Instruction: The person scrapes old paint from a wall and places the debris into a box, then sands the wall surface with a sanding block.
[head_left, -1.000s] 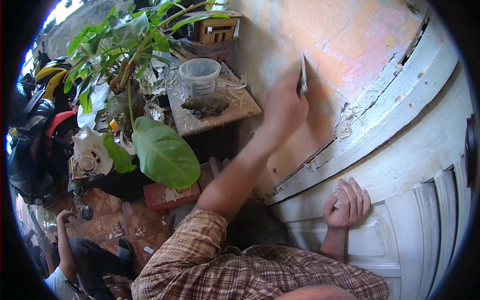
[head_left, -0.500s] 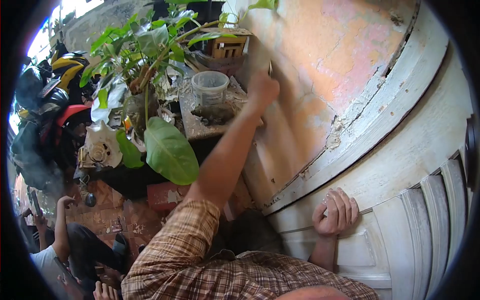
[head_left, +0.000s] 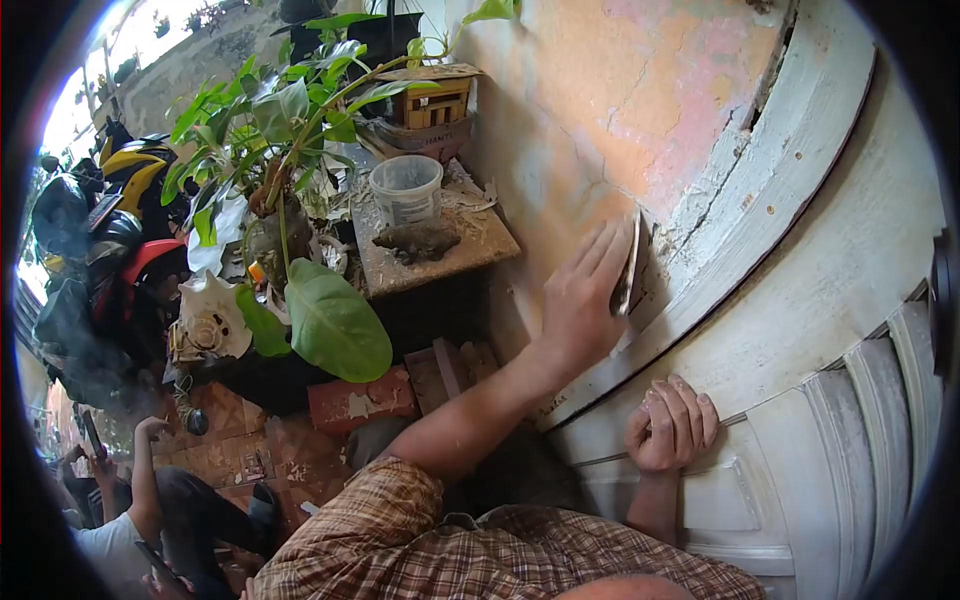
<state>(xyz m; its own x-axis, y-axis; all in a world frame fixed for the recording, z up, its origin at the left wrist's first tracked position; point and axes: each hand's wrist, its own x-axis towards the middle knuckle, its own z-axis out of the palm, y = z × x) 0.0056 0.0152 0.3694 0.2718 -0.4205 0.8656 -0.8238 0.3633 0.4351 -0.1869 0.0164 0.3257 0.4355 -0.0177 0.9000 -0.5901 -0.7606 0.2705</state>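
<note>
My left hand (head_left: 582, 300) presses a putty knife (head_left: 630, 265) against the peeling orange and pink wall (head_left: 640, 130), close to the white door frame (head_left: 770, 200). The blade shows almost edge-on, and its handle is hidden by the hand. My right hand (head_left: 672, 425) rests beside the white panelled door (head_left: 730, 490), fingers curled in and dusted white, with nothing visible in them. Left of the working arm, a clear plastic tub (head_left: 406, 190) stands on a dusty board, behind a dark, rough lump (head_left: 417, 240).
A large-leaved plant (head_left: 335, 315) and a big seashell (head_left: 208, 318) stand at the left. Behind the tub sits a small wooden crate (head_left: 437, 104). A red box (head_left: 360, 400) lies below on the tiles. Another person (head_left: 125, 540) sits at lower left, near a motorcycle (head_left: 140, 165).
My left hand has moved from beside the crate down and to the right, to the wall by the door frame. My right hand stays in place. The view has shifted slightly.
</note>
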